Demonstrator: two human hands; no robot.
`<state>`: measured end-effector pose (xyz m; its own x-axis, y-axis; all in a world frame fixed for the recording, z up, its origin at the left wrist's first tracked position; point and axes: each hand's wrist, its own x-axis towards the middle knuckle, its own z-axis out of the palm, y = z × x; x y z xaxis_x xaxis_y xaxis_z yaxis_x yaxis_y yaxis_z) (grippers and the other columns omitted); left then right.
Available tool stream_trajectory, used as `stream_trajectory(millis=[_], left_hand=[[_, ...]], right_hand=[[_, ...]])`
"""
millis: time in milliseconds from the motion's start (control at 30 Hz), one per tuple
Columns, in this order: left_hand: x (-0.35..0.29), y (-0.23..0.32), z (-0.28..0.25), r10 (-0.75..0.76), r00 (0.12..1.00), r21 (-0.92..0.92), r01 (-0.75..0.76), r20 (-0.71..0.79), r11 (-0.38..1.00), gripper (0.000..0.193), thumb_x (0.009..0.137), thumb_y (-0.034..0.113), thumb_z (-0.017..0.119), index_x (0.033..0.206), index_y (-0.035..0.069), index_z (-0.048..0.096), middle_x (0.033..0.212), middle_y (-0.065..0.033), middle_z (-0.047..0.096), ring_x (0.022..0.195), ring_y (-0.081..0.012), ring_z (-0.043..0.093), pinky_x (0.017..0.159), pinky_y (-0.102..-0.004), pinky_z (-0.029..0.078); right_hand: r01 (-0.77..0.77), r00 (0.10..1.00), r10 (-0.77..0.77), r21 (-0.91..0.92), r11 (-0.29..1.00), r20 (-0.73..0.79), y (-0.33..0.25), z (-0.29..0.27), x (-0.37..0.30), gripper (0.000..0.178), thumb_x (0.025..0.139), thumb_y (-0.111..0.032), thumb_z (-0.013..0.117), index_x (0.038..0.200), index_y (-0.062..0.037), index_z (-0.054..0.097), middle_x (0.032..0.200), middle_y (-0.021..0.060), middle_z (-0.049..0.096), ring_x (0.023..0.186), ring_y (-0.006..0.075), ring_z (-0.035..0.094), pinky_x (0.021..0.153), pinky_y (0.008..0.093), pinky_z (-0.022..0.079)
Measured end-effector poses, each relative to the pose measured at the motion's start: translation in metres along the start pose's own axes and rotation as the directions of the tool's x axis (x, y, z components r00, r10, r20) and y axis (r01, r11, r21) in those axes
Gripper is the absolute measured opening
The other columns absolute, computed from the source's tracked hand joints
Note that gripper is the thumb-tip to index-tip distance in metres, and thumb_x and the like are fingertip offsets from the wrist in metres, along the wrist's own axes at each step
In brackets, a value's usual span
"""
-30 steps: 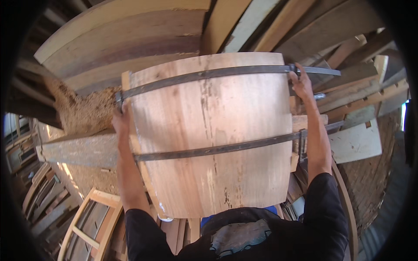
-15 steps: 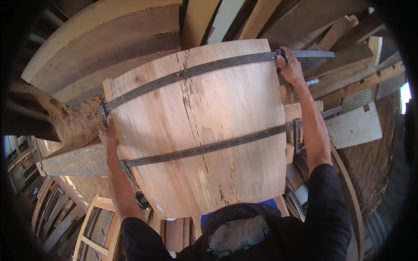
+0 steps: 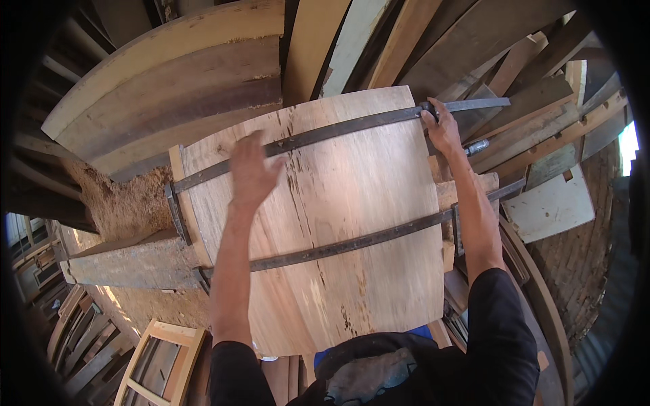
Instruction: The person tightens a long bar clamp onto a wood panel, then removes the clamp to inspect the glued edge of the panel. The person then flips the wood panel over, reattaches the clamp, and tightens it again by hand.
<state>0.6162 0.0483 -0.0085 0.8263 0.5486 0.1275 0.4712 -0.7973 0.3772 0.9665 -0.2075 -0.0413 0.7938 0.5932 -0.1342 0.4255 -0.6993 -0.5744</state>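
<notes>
A wide pale wooden panel (image 3: 365,183) with dark streaks lies before me, with two dark metal bar clamps across it. My right hand (image 3: 443,128) has its fingers closed round the jaw end of the far bar clamp (image 3: 338,129), at the panel's right edge. Over the panel's left part, beside that bar, my left hand (image 3: 253,169) is open, thumb spread and fingers blurred. It holds nothing. The far clamp's left jaw (image 3: 177,213) hangs at the left edge strip. The near bar clamp (image 3: 345,245) crosses lower down, partly hidden behind my left forearm.
A thick wooden beam (image 3: 128,264) runs out to the left below the panel, near a pile of sawdust (image 3: 128,199). Curved boards (image 3: 183,81) stand at the far left. Several planks (image 3: 501,40) lean at the back right. A small wooden frame (image 3: 159,365) stands at lower left.
My left hand has let go of the far clamp's left end and moved right over the panel. The right hand stays on the clamp's right end. The panel appears lower in view.
</notes>
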Motion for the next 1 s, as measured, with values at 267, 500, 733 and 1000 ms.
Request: stream_trajectory(millis=[267, 500, 733, 1000], left_hand=[[0.088, 0.105, 0.038, -0.169, 0.896, 0.027, 0.173, 0.411, 0.984, 0.043, 0.077, 0.042, 0.069, 0.102, 0.007, 0.060, 0.092, -0.0148, 0.067, 0.092, -0.0327, 0.063, 0.080, -0.0436, 0.048], [0.077, 0.102, 0.032, -0.209, 0.911, 0.065, 0.198, 0.356, 0.978, 0.037, 0.076, 0.039, 0.071, 0.097, 0.011, 0.060, 0.088, -0.0096, 0.067, 0.089, -0.0297, 0.064, 0.079, -0.0422, 0.048], [0.052, 0.082, 0.027, -0.094, 0.995, -0.006, 0.094, 0.019, 0.996, 0.050, 0.076, 0.039, 0.071, 0.117, 0.015, 0.058, 0.127, -0.0166, 0.049, 0.123, -0.0343, 0.039, 0.098, -0.0528, 0.031], [-0.117, -0.155, -0.089, -0.858, 0.375, 0.185, 0.926, -0.351, 0.329, 0.073, 0.089, 0.062, 0.039, 0.136, 0.006, 0.040, 0.139, -0.0276, 0.035, 0.129, -0.0452, 0.029, 0.102, -0.0554, 0.024]], right_hand=[[0.110, 0.990, -0.100, 0.099, 0.989, -0.102, -0.032, -0.032, -0.011, 0.048, 0.089, -0.029, 0.056, 0.131, -0.0081, 0.046, 0.117, 0.0229, 0.059, 0.111, 0.0401, 0.054, 0.094, 0.0440, 0.042], [-0.058, 0.995, 0.056, -0.019, 0.998, -0.086, -0.019, -0.047, -0.003, 0.046, 0.092, -0.030, 0.049, 0.136, -0.0170, 0.042, 0.113, 0.0241, 0.060, 0.109, 0.0437, 0.053, 0.092, 0.0478, 0.042], [0.090, 0.990, -0.082, 0.060, 0.994, -0.113, 0.000, -0.019, -0.002, 0.042, 0.091, -0.028, 0.053, 0.129, -0.0111, 0.049, 0.115, 0.0234, 0.059, 0.111, 0.0404, 0.054, 0.093, 0.0422, 0.043], [0.086, 0.989, -0.073, 0.097, 0.992, -0.131, 0.022, 0.001, -0.020, 0.041, 0.093, -0.029, 0.053, 0.126, -0.0052, 0.051, 0.116, 0.0212, 0.059, 0.110, 0.0331, 0.056, 0.094, 0.0372, 0.041]])
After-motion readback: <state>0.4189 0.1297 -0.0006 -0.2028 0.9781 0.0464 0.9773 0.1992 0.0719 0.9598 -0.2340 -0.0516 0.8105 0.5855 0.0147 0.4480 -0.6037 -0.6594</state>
